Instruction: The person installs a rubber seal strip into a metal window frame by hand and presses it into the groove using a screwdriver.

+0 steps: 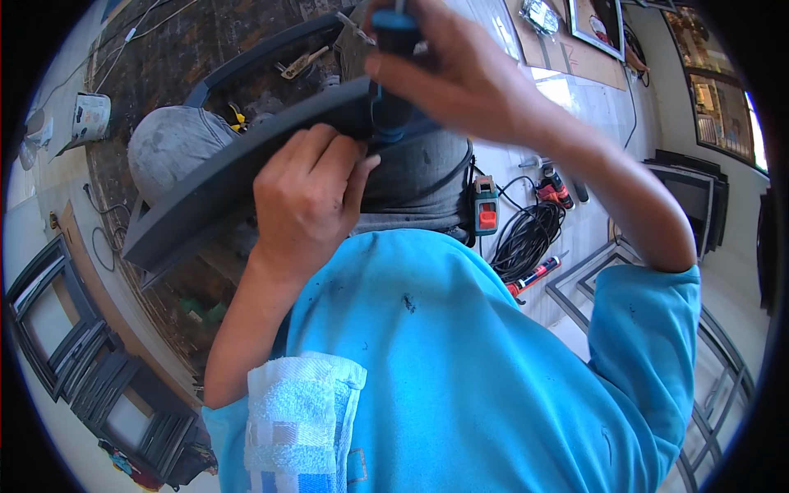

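- Left hand point(308, 185): fingers curled over near edge of dark bar point(234, 168), gripping it.
- Bar: slants across the person's lap, above the grey-clad knees.
- Right hand point(468, 78): blurred; thumb and fingers wrapped round blue-and-black tool point(389, 115), which stands against bar's right end.
- Bucket point(91, 117): pale, stained, well left of bar; contents can't be made out.
- Tube point(534, 277): red and dark, right of bar; contents hidden.
- Cable point(526, 238): black, coiled, right of bar.
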A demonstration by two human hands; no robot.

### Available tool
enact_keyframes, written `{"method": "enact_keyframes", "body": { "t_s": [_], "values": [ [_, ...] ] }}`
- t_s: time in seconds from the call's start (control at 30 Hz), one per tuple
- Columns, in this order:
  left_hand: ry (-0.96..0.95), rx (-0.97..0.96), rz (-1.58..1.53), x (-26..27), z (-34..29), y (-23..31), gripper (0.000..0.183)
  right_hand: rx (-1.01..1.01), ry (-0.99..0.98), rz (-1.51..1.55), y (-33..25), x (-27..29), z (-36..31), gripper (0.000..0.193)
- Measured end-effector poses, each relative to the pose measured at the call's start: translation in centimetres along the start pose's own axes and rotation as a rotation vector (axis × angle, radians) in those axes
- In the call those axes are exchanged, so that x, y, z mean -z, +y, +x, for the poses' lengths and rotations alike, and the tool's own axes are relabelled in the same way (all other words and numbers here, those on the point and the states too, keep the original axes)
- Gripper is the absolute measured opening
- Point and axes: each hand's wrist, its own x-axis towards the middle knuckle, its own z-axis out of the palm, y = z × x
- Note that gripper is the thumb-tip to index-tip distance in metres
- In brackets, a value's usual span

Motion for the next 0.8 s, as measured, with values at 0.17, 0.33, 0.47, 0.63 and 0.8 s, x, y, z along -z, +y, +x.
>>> {"method": "enact_keyframes", "body": {
  "t_s": [0.17, 0.33, 0.47, 0.63, 0.8],
  "values": [
    [0.007, 0.031, -0.031, 0.2, -0.1, -0.2, 0.014, -0.099, -0.430, 0.753, 0.7, 5.0, 2.3, 0.026],
    [-0.032, 0.043, 0.000, 0.4, 0.4, 0.1, 0.016, 0.207, -0.240, -0.199, 2.9, 1.4, 1.1, 0.034],
    [-0.008, 0.038, -0.025, 0.0, 0.0, -0.2, 0.014, -0.176, -0.547, 0.343, 1.4, 5.7, 3.5, 0.031],
    [-0.034, 0.048, 0.001, 0.3, 0.1, 0.1, 0.018, 0.058, -0.234, -0.081, 2.3, 1.4, -0.2, 0.027],
    [-0.058, 0.064, -0.057, 0.9, 0.2, -0.2, 0.012, 0.100, -0.217, -0.175, 0.2, 2.1, 0.5, 0.026]
  ]
}}
